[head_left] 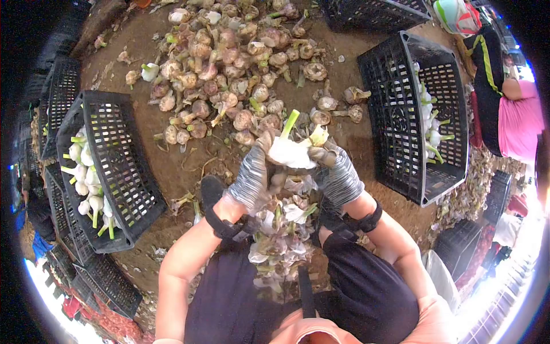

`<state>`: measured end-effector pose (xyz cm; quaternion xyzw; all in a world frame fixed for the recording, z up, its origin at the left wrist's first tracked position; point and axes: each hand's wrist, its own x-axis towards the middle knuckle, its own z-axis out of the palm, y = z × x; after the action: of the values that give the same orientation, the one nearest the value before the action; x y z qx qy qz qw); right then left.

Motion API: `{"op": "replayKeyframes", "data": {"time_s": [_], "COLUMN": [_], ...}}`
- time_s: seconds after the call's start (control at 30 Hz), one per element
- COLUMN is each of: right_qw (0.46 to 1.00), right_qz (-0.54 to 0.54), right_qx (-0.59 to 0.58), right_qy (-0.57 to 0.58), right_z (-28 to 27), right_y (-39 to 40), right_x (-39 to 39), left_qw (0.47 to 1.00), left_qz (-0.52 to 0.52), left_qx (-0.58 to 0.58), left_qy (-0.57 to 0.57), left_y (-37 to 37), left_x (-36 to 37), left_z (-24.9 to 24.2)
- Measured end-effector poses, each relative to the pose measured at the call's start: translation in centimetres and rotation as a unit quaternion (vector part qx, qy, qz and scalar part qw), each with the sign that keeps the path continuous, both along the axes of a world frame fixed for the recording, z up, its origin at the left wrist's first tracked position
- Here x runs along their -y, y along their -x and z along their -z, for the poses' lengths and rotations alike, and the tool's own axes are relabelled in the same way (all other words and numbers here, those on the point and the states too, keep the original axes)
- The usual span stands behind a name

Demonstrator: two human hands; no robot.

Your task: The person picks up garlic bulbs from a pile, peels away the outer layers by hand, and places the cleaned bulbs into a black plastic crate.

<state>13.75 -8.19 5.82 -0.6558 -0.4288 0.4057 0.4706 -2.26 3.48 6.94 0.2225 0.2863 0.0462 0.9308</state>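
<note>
A white garlic bulb (pixel 291 153) with a short green stem is in front of me, between my gloved hands. My left hand (pixel 250 176) is closed on its left side. My right hand (pixel 340 174) is closed at its right side, with a pale yellowish strip of garlic skin (pixel 318 136) at the fingertips. Both hands wear grey striped gloves, and their fingertips are partly hidden. Below them, loose garlic peelings (pixel 281 232) lie between my legs. Just beyond my hands spreads a heap of unpeeled garlic (pixel 223 74) on the ground.
A black crate (pixel 123 166) with white garlic bulbs stands at left. Another black crate (pixel 395 114) at right also holds white bulbs. Further crates (pixel 372 14) stand at the back and sides. A person in pink (pixel 518 123) is at far right.
</note>
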Motion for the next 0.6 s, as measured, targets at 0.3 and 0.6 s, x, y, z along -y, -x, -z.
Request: {"op": "replayKeyframes", "data": {"time_s": [0.3, 0.6], "right_qw": [0.998, 0.979], "right_qz": [-0.003, 0.123], "right_qx": [-0.057, -0.139], "right_qy": [0.03, 0.082], "right_z": [-2.1, 0.2], "right_y": [0.1, -1.9], "right_x": [0.4, -0.6], "left_qw": [0.678, 0.835], "left_qz": [0.009, 0.043], "left_qx": [-0.107, -0.108], "left_qy": [-0.728, -0.537], "left_y": [-1.5, -0.8], "left_x": [-0.6, -0.8], "left_z": [-2.1, -1.1]}}
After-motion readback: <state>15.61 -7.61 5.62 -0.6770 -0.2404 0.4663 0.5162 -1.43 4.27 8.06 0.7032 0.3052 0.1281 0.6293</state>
